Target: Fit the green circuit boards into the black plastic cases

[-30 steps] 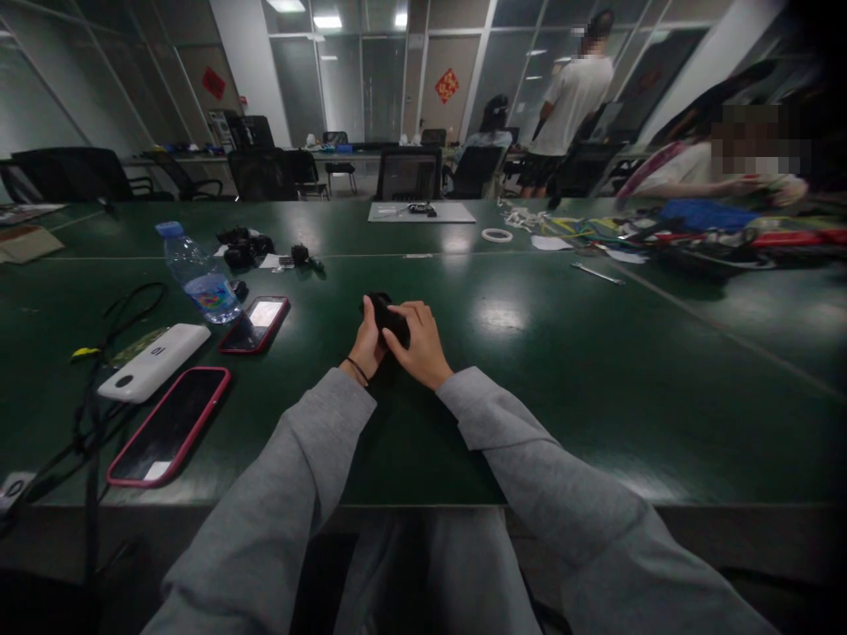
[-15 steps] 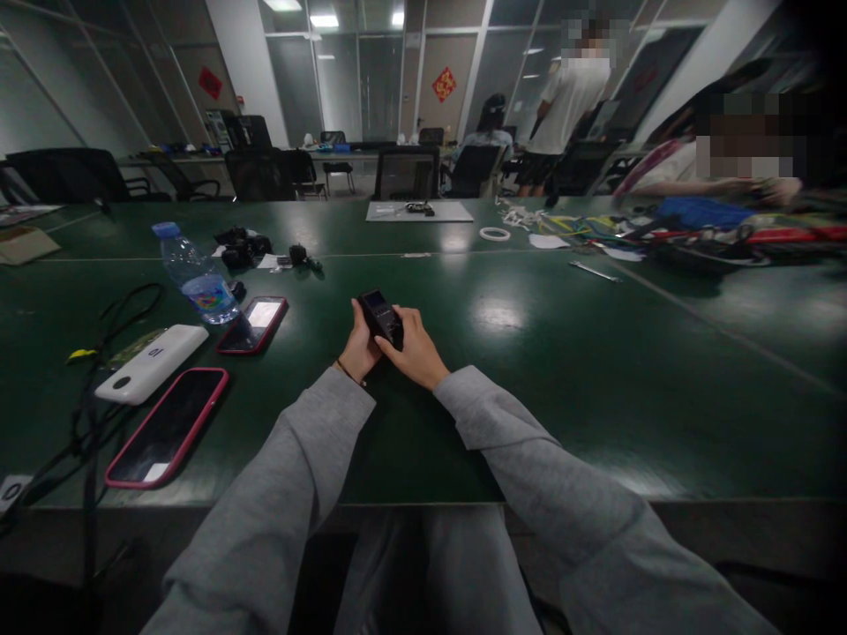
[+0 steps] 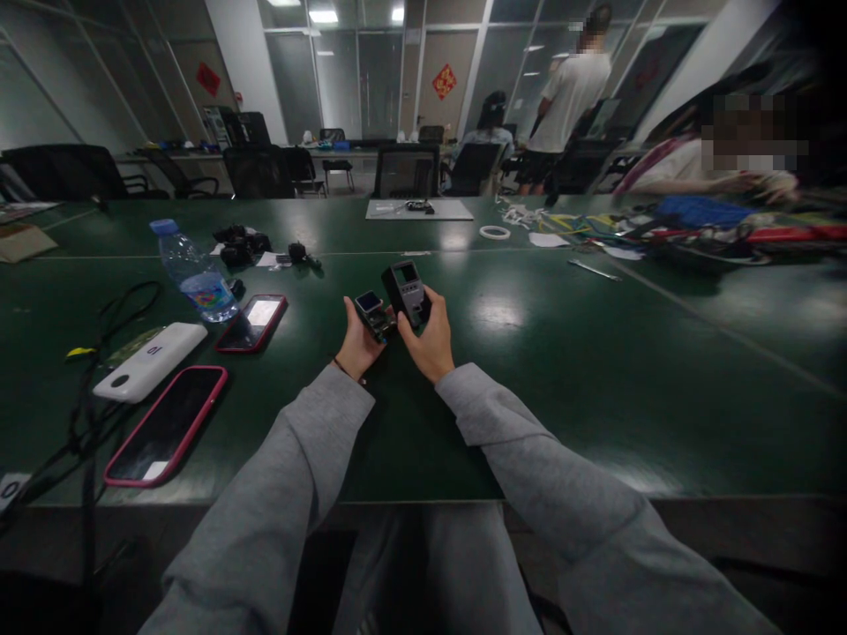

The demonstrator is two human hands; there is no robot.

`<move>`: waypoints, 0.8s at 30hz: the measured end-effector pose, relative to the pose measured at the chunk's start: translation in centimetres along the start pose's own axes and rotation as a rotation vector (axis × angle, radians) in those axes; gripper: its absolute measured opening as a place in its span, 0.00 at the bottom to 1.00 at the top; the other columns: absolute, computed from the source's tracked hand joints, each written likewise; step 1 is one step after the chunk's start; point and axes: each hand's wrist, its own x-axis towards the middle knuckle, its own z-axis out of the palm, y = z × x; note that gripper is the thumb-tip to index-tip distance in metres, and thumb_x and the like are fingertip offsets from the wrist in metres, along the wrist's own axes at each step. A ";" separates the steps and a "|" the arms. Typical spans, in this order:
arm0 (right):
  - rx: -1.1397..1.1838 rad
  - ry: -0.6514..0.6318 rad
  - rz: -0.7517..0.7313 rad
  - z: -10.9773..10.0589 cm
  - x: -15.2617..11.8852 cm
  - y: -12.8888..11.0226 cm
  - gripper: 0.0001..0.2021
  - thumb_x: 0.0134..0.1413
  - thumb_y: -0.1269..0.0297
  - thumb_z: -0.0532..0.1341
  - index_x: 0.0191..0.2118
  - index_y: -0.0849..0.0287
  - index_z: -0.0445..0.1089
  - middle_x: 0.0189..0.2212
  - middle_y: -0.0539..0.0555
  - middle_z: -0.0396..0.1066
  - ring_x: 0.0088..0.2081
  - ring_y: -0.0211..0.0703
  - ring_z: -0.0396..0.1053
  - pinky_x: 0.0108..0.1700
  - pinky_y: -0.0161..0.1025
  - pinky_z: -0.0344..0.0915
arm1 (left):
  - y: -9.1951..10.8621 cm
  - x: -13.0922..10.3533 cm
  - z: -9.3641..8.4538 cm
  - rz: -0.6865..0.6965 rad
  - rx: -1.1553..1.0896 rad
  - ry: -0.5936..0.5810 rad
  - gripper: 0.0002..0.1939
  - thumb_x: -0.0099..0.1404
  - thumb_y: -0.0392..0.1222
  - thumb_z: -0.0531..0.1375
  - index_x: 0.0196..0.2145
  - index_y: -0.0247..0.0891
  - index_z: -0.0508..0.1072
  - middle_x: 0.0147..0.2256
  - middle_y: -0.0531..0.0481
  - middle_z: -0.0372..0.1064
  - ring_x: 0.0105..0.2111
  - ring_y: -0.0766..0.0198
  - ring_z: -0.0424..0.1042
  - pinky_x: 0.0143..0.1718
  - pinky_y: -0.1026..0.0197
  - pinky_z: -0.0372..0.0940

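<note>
Over the green table (image 3: 562, 423), my left hand (image 3: 359, 346) holds the lower part of a small device (image 3: 375, 316), with a little screen and bare circuit parts showing. My right hand (image 3: 431, 339) grips a black cover (image 3: 406, 289) that has a rectangular window and a row of small buttons or slots. The cover is tilted, just right of and above the device part. Its left edge overlaps or lies close to the device; whether they touch cannot be told.
To the left are two red-cased phones (image 3: 167, 428) (image 3: 252, 323), a white power bank (image 3: 152, 362), a water bottle (image 3: 198, 282) and black cables (image 3: 93, 397). A wrench (image 3: 594, 270), white ring (image 3: 494, 232) and tangled wires (image 3: 575, 225) lie right. A person (image 3: 715, 168) sits at far right.
The black cover has come off the device and moved up and right in my right hand, exposing the circuit parts. My left hand has stayed almost in place.
</note>
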 end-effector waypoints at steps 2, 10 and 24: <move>-0.022 0.024 0.028 0.0 0.1 0.7 0.27 0.56 0.58 0.59 0.60 0.58 0.54 0.52 0.63 0.61 0.55 0.54 0.63 0.59 0.56 0.62 | 0.3 -0.4 0.3 -0.024 -0.032 -0.012 0.42 0.63 0.75 0.39 0.48 0.38 0.72 0.43 0.40 0.77 0.48 0.53 0.74 0.47 0.51 0.69; -0.065 0.018 0.130 0.3 0.2 3.0 0.26 0.53 0.61 0.61 0.57 0.62 0.58 0.50 0.64 0.63 0.53 0.55 0.63 0.58 0.57 0.62 | 1.0 -1.0 0.7 -0.046 -0.018 -0.091 0.38 0.63 0.74 0.41 0.43 0.39 0.72 0.43 0.40 0.77 0.47 0.53 0.75 0.44 0.51 0.70; 0.032 -0.164 0.013 0.8 -0.3 2.7 0.27 0.57 0.57 0.60 0.59 0.60 0.55 0.53 0.64 0.60 0.57 0.53 0.60 0.62 0.57 0.59 | 0.6 0.4 -0.6 -0.022 0.073 -0.144 0.37 0.63 0.71 0.49 0.47 0.36 0.75 0.41 0.40 0.77 0.48 0.52 0.74 0.49 0.51 0.69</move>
